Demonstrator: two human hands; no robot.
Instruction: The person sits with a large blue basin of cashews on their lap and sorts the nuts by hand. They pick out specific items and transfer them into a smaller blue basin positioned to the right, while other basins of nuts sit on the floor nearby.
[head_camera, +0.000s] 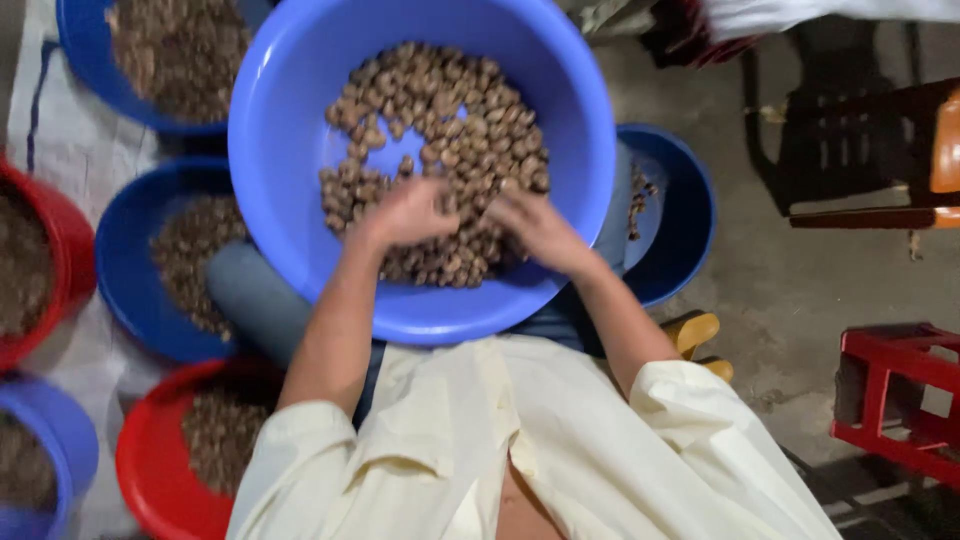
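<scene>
Big blue basin (290, 130) sits on my lap, close for both hands | left hand (405, 212) and right hand (540, 228) lie side by side on the brown nuts (440, 110) heaped inside | grip: cannot tell | sorted tubs (130, 300) ring my left, within reach.

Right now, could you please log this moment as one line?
left hand: in nuts | right hand: in nuts | big blue basin: on lap | filled tubs: left side
</scene>
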